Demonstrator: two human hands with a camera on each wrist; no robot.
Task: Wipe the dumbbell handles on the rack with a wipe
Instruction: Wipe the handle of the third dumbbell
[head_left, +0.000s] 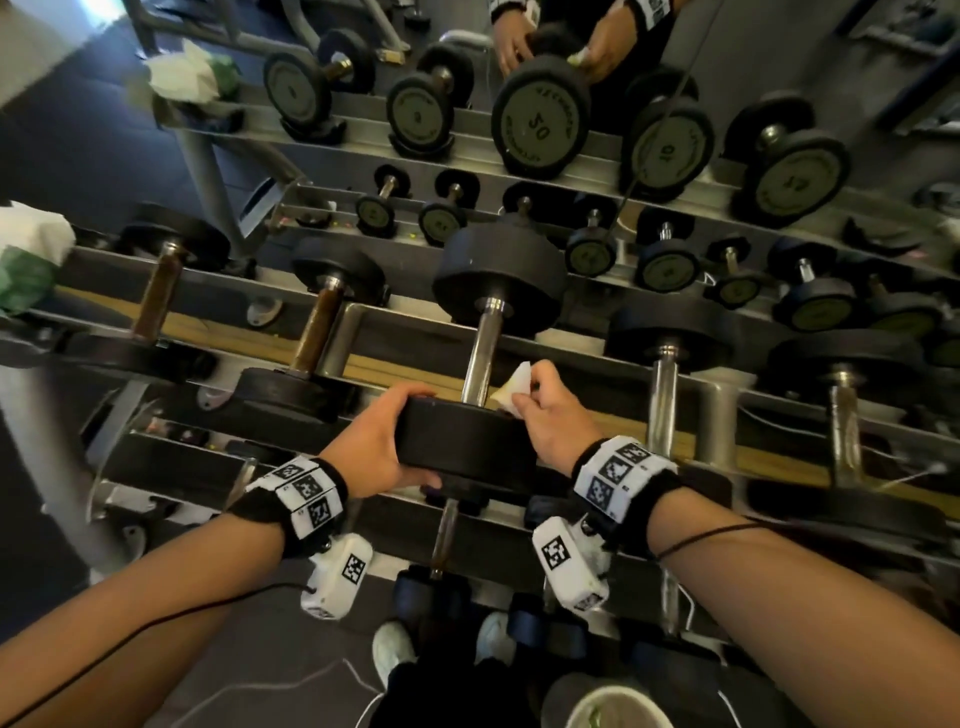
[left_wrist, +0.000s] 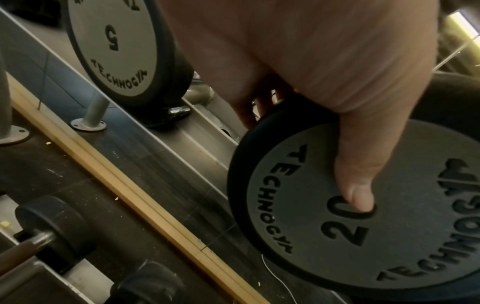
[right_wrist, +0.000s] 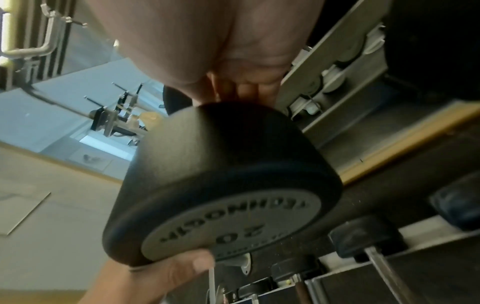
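Many dumbbells crowd the rack (head_left: 363, 317); left hand (head_left: 371, 447) grips the 20 dumbbell's (head_left: 467, 441) near head, right hand (head_left: 545, 410) pinches a wipe (head_left: 514, 384) beside its handle (head_left: 480, 358), pointing away.

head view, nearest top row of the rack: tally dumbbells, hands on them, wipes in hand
dumbbells: 5
hands, left hand and right hand: 2
wipe: 1
total: 8

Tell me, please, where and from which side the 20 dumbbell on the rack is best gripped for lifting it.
Probably the chrome handle of the 20 dumbbell, from above: it lies exposed between the two heads. The left hand grips only the near head; the right hand pinches the wipe.
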